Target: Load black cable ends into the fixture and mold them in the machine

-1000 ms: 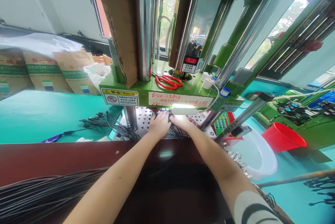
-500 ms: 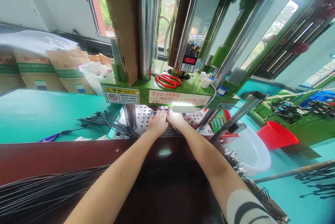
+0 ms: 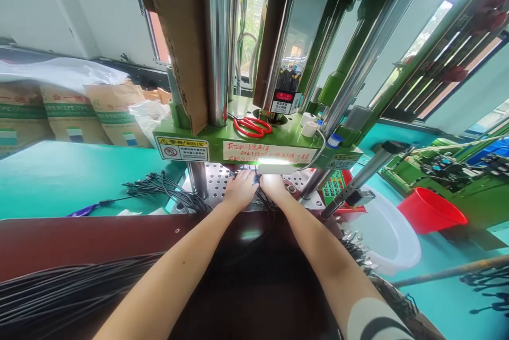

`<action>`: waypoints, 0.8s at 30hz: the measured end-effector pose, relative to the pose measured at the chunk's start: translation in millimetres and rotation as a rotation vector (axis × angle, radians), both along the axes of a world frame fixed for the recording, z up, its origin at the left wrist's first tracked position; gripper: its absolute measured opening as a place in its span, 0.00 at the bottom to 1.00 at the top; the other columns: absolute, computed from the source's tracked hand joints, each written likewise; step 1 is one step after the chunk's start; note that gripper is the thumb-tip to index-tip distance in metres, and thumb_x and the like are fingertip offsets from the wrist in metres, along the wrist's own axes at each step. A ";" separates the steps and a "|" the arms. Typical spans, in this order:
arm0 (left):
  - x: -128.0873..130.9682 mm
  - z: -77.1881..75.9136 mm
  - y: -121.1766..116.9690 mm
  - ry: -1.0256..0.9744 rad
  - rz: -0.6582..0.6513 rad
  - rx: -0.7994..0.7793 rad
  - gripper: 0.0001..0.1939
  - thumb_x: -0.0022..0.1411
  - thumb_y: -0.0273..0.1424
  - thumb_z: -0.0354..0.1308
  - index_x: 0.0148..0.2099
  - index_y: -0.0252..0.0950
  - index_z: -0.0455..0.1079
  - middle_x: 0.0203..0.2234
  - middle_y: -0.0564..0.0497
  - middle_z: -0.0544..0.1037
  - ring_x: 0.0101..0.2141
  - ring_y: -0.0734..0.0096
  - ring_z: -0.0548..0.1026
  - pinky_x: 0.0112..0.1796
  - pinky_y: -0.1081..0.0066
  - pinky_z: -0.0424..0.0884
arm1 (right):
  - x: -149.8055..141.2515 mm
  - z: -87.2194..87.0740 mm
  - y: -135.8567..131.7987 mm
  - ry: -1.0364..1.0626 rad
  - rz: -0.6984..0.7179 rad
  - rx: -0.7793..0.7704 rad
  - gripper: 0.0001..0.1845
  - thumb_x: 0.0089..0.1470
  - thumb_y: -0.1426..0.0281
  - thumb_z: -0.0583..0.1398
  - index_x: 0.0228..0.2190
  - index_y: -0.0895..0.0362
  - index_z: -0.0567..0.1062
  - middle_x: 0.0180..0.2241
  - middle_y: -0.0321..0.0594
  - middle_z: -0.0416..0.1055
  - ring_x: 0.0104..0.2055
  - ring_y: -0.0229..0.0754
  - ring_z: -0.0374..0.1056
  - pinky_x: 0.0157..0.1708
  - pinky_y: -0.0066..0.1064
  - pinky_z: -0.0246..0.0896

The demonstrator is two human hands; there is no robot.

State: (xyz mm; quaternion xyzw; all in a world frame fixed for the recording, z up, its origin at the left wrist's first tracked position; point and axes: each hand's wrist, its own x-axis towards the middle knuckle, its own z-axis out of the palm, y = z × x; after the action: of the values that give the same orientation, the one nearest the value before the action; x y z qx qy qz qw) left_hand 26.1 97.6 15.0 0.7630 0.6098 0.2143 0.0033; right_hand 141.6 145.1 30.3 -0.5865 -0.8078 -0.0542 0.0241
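Note:
Under the green press plate (image 3: 214,141), both of my hands are side by side at the mould area on the perforated metal bed (image 3: 217,181). My left hand (image 3: 240,190) has its fingers bent together over the dark mould, the thumb side facing the right hand. My right hand (image 3: 272,186) is curled close beside it, its fingers washed out by the bright lamp (image 3: 276,167). Black cables (image 3: 271,215) come out between the hands and hang over the front edge. Whatever the fingertips pinch is hidden.
Red-handled scissors (image 3: 252,128) lie on the press plate. A bundle of black cables (image 3: 159,189) rests at left, with more long cables (image 3: 79,287) at the lower left. Steel columns (image 3: 218,43) flank the work area. To the right are a white tub (image 3: 397,244) and red bucket (image 3: 431,210).
The view has shifted slightly, so the surroundings sit a little differently. My hands stay at the mould, with a slightly wider gap between them.

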 end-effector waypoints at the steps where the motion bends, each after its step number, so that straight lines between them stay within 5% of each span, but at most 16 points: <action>1: -0.3 0.7 0.2 0.006 -0.004 0.004 0.18 0.61 0.34 0.44 0.52 0.37 0.63 0.51 0.44 0.67 0.53 0.60 0.62 0.49 0.58 0.61 | 1.0 -0.3 0.9 0.016 0.009 0.009 0.18 0.56 0.76 0.46 0.41 0.64 0.72 0.40 0.55 0.71 0.43 0.47 0.67 0.40 0.35 0.61; 8: -2.8 16.3 10.7 0.103 -0.169 -0.057 0.19 0.62 0.39 0.42 0.49 0.35 0.64 0.50 0.42 0.69 0.54 0.57 0.61 0.50 0.58 0.59 | 48.2 6.1 5.5 0.128 0.211 0.038 0.19 0.56 0.76 0.45 0.43 0.60 0.71 0.44 0.48 0.70 0.49 0.44 0.63 0.50 0.35 0.54; 11: -1.1 22.8 19.2 0.146 -0.302 -0.051 0.22 0.60 0.44 0.42 0.50 0.37 0.63 0.48 0.43 0.70 0.53 0.58 0.62 0.51 0.60 0.58 | 71.4 5.2 7.9 0.135 0.339 -0.003 0.22 0.49 0.82 0.50 0.45 0.59 0.70 0.48 0.45 0.68 0.53 0.42 0.60 0.52 0.33 0.51; 15: 2.2 21.3 30.0 0.169 -0.322 -0.067 0.25 0.59 0.47 0.42 0.52 0.38 0.62 0.48 0.45 0.71 0.52 0.59 0.64 0.50 0.63 0.58 | 83.6 0.4 11.2 0.078 0.512 -0.043 0.33 0.38 0.86 0.54 0.50 0.62 0.65 0.52 0.51 0.62 0.56 0.46 0.54 0.54 0.38 0.48; 24: 3.2 6.1 46.8 0.107 -0.256 -0.142 0.26 0.61 0.47 0.39 0.54 0.42 0.61 0.50 0.48 0.70 0.53 0.62 0.63 0.51 0.63 0.56 | 71.9 -0.6 19.5 0.124 0.371 -0.082 0.17 0.52 0.80 0.49 0.42 0.60 0.71 0.50 0.49 0.65 0.52 0.45 0.60 0.50 0.36 0.54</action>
State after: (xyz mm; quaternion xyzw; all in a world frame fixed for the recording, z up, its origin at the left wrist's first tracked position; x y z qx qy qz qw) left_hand 29.3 144.4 21.1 0.8425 0.5207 0.1279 0.0519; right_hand 213.5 164.6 29.7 -0.4302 -0.9006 0.0203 0.0593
